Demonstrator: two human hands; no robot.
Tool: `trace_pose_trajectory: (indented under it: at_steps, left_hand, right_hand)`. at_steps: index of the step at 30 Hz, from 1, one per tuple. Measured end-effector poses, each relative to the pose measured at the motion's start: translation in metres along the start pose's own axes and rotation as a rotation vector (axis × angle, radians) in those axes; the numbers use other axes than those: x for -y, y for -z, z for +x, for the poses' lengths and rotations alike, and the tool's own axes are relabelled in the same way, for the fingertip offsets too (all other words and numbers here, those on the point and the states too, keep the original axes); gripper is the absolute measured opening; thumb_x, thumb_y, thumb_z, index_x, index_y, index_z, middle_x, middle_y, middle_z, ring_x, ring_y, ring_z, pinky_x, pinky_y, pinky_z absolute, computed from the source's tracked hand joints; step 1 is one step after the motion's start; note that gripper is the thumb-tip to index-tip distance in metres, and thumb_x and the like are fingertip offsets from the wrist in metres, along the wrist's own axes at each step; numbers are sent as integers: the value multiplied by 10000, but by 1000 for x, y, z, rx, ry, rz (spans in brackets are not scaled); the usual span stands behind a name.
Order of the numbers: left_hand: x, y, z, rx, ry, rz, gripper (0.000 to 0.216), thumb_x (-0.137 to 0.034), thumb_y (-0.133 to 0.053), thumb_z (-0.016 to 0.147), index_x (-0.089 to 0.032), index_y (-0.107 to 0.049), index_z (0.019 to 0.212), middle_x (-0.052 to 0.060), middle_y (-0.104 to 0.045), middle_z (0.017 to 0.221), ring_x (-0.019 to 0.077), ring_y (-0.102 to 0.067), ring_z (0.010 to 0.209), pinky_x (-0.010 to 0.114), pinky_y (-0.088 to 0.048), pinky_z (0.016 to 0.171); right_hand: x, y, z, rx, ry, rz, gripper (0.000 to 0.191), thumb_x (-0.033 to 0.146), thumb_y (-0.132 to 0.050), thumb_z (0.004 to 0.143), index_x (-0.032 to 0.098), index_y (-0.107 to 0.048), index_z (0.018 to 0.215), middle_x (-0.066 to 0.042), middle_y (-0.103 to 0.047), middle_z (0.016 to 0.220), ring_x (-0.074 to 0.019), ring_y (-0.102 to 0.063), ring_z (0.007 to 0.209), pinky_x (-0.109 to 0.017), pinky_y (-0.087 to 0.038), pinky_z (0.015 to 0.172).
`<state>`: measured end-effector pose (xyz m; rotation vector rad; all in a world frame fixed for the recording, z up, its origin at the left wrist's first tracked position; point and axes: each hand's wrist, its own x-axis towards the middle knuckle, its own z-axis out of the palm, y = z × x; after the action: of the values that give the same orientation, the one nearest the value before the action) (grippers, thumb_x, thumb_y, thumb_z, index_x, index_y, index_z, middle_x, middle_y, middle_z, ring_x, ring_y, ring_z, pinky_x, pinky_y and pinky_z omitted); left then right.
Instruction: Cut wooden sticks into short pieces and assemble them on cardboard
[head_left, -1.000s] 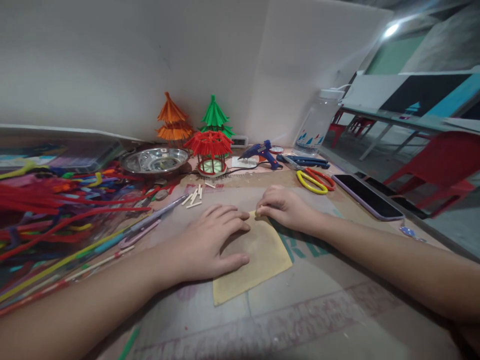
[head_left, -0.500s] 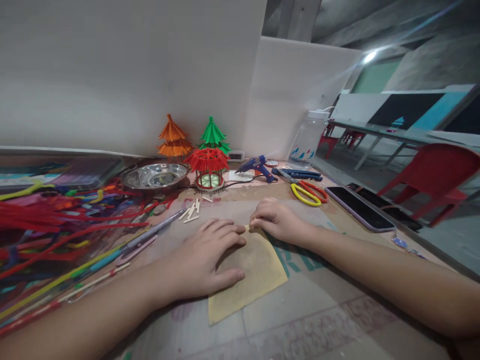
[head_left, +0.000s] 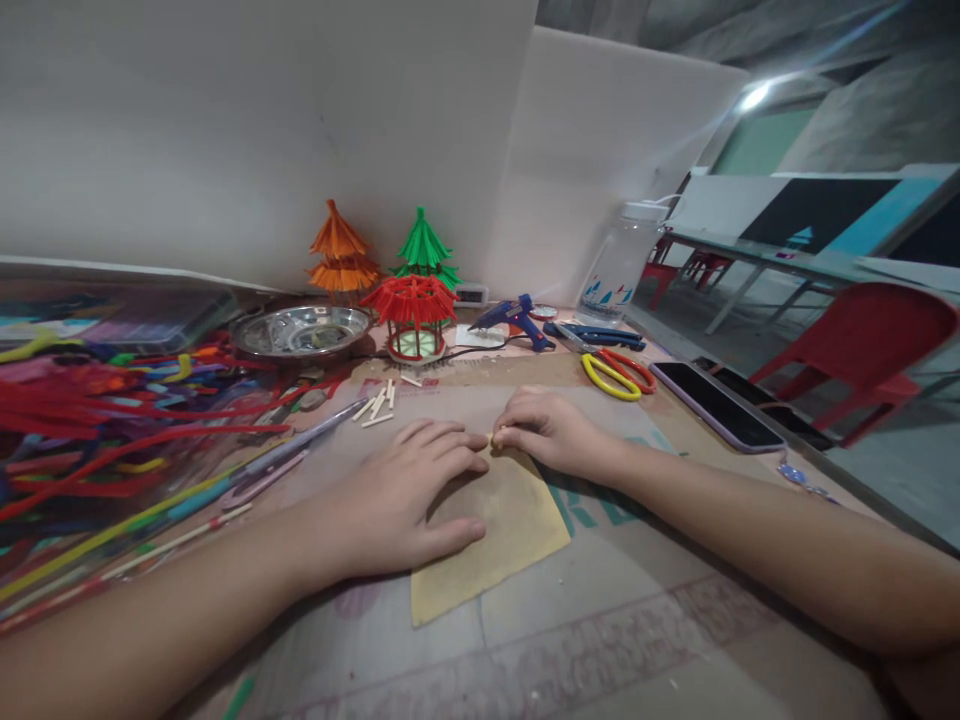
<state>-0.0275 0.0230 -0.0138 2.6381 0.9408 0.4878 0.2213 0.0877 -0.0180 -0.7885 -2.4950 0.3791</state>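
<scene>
Spread flat, thumb held away from the fingers, the left hand (head_left: 420,490) lies palm down over the left part of a yellow sheet (head_left: 510,510), with nothing showing in its hold. To its left, coloured strips (head_left: 82,400) lie heaped; short pale sticks (head_left: 379,402) lie just past its fingers on the far side, with a metal dish (head_left: 255,342) and a red-roofed model (head_left: 412,300) farther off. Between the hands the sheet runs near to far, its narrower end away from the person, its near edge slanting so that the right corner sits farther off than the left. At that far end the right hand (head_left: 551,430) has thumb and forefinger pinched together on what looks like a small pale piece (head_left: 495,445), mostly covered; which way its long axis points, I cannot tell. Left fingertips are just beside it. Farther right, scissors (head_left: 616,371) and a phone (head_left: 716,405) lie toward the right edge of the covered work surface (head_left: 600,620), which also stretches nearward from the sheet
</scene>
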Motion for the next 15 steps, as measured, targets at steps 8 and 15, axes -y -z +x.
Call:
trace_pose_trajectory:
  at_steps: [8, 15]
  left_hand:
    - [1, 0, -1, 20, -5, 21, 489, -523, -639, 894, -197, -626, 1259, 141, -595, 1416, 361, -478, 1354, 577, -378, 1130]
    - [1, 1, -1, 28, -3, 31, 492, -520, -634, 895, -190, -625, 1261, 143, -600, 1413, 372, -478, 1360, 586, -369, 1136]
  right_hand:
    - [1, 0, 1, -4, 43, -12, 165, 258, -639, 954, 188, -749, 853, -40, -741, 799, -171, -633, 788, -331, -433, 810]
    - [3, -1, 0, -7, 22, 3, 171, 240, -629, 956, 179, -749, 852, -44, -741, 788, -173, -635, 788, -321, -437, 792]
